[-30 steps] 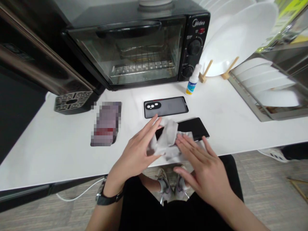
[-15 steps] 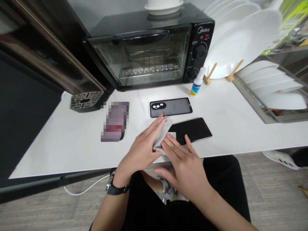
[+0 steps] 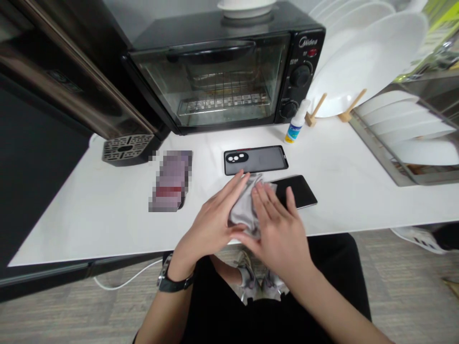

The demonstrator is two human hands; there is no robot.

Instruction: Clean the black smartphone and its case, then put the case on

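Note:
A grey cleaning cloth [image 3: 245, 209] is folded between my two hands near the front edge of the white counter [image 3: 107, 220]. My left hand [image 3: 211, 224] holds its left side. My right hand [image 3: 278, 227] presses flat on its right side, fingers over the near end of a black phone [image 3: 301, 190] that lies screen up. Just behind the cloth lies a black phone case [image 3: 256, 159] with camera cut-outs. Part of the phone is hidden under the cloth and my fingers.
A blurred flat object [image 3: 171, 180] lies left of the case. A small spray bottle [image 3: 296, 129] stands by a black toaster oven [image 3: 222, 71]. White plates [image 3: 358, 62] on wooden pegs and a dish rack [image 3: 405, 138] fill the right. A dark appliance [image 3: 53, 81] stands left.
My right hand has slid forward over the cloth and onto the phone. The cloth, spread out a second ago, is now bunched into a smaller fold between both hands.

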